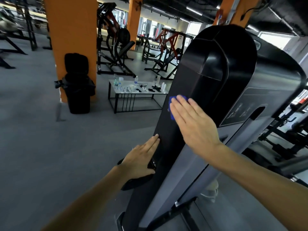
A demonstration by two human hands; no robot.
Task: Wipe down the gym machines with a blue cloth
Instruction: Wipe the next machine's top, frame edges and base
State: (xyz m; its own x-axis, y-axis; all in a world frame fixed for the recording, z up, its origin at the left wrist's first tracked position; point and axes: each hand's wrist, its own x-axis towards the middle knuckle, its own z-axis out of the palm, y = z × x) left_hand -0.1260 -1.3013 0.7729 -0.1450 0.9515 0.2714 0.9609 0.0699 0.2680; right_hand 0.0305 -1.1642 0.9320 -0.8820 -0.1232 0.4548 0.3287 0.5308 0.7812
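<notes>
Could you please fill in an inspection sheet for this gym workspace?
Surface: tall black machine shroud panel, no dirt discernible.
Job's things: small blue cloth flat against the panel.
Clutter: low white-topped table with bottles and small items; lidded black bin.
Grippers: right hand presses the cloth with straight fingers; left hand rests on the panel's edge lower down.
Cables: one dark cord on the table.
Surroundings: orange pillars, weight machines, grey floor.
</notes>
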